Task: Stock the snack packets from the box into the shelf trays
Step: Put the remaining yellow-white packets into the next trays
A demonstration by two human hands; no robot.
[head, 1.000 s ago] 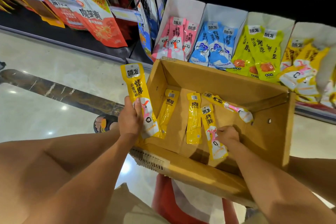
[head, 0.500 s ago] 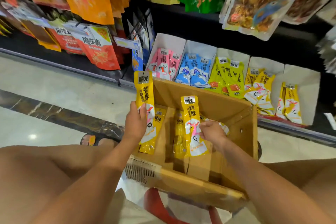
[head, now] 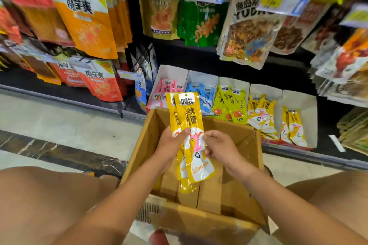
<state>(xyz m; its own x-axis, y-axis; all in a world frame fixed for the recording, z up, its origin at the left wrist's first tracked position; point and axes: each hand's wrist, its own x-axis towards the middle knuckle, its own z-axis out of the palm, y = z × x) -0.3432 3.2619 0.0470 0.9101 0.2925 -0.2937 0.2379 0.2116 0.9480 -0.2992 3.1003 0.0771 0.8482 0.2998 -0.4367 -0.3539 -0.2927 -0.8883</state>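
1. Your left grip (head: 172, 142) is wrapped round a small stack of yellow packets (head: 190, 119), thumb across the front and fingers behind, at about the middle of their length.
2. Your right grip (head: 221, 148) pinches the right edge of the front packet, with curled fingertips on its upper part and the thumb lower down.
3. You hold the packets upright over the open box (head: 245, 143), label ends up. The top ends overlap the trays behind, and the bottom ends hang down inside the box.
4. At least two packets show at the top of the stack and one more tail shows below. You cannot tell the exact count.
5. The box sits in front of you between your knees, with its flaps open and its brown floor mostly bare where it shows.
6. Five white trays (head: 266, 89) stand side by side on the bottom shelf (head: 298, 155), just beyond the box.
7. From left to right the trays hold pink, blue, lime-yellow, yellow and yellow packets.
8. The end tray (head: 309, 109) on the right has only a few yellow packets, leaning against its left side.
9. Large snack bags (head: 87, 26) hang on hooks above and to the left of the trays.
10. Pale tiled floor (head: 59, 121) runs along the shelf base on your left.
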